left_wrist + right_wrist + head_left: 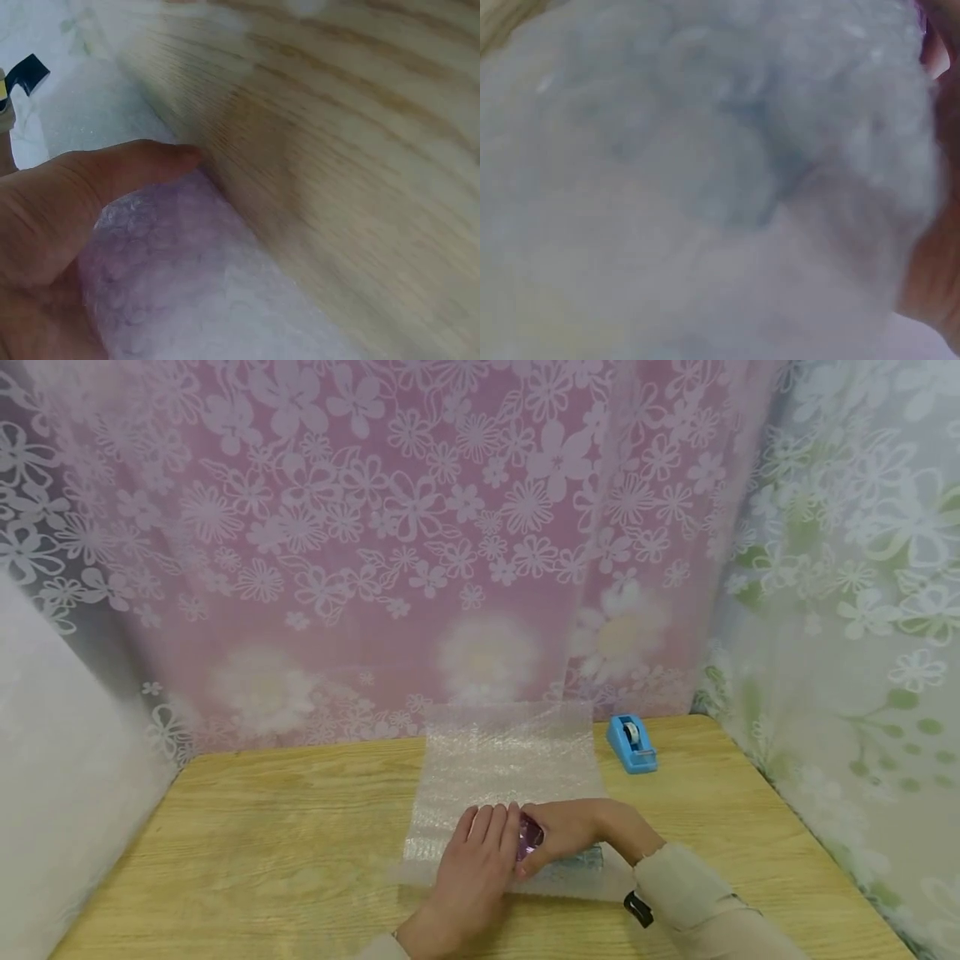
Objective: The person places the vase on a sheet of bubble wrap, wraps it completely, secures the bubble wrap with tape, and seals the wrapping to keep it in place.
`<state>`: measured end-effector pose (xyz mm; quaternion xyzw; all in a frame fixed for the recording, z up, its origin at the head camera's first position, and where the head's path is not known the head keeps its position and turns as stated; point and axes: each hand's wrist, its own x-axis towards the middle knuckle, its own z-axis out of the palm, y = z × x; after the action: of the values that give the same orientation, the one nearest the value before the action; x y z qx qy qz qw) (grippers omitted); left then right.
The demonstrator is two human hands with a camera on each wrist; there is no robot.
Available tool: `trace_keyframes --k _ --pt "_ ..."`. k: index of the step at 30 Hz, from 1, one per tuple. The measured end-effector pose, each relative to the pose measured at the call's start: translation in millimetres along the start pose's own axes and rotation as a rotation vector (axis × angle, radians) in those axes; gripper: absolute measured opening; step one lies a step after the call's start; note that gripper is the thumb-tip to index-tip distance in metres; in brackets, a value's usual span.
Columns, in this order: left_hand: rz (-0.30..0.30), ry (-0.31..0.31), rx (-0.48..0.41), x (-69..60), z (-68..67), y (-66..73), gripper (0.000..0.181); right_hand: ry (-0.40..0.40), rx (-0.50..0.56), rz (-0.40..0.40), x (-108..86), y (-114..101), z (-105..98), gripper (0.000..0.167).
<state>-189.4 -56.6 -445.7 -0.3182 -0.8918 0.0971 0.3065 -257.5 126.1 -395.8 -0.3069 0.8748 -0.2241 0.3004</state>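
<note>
A sheet of clear bubble wrap (502,760) lies lengthwise on the table, its near end folded up over a shiny purple object (529,837). My left hand (480,864) holds the wrap from the left, fingers over the top. In the left wrist view, the thumb (142,171) bends over the bubble wrap (172,262), and purple shows through it. From the right, my right hand (566,831) grips the purple object and the wrap. A bluish, glassy part (588,858) shows beneath that hand. Bubble wrap (705,165) fills the blurred right wrist view. The object's kind is hidden.
A blue tape dispenser (632,745) with a roll of tape stands at the back right of the wooden table (300,827). Flowered curtains (375,568) hang behind the table and at its sides. A black strap end (638,910) hangs by the right sleeve.
</note>
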Motion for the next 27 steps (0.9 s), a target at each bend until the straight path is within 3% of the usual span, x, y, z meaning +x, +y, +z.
trace_keyframes --k 8,13,20,25,27 --pt "-0.026 0.024 0.025 2.3 4.6 5.1 0.081 -0.076 0.046 -0.005 4.2 -0.9 -7.4 0.054" --pt "-0.064 0.037 0.019 -1.6 1.1 9.0 0.077 -0.142 0.044 0.023 7.9 -2.9 -9.8 0.056" --pt "-0.086 -0.085 -0.085 -6.6 -10.9 8.0 0.084 -0.242 0.061 0.026 11.9 -6.3 -11.4 0.043" --pt "-0.103 -0.184 -0.212 -5.1 -10.8 2.2 0.086 -0.284 0.05 0.017 15.4 -4.3 -13.6 0.043" --pt "-0.101 -0.196 -0.23 -4.4 -9.7 -0.5 0.086 -0.282 0.039 0.012 15.9 -3.2 -14.1 0.042"
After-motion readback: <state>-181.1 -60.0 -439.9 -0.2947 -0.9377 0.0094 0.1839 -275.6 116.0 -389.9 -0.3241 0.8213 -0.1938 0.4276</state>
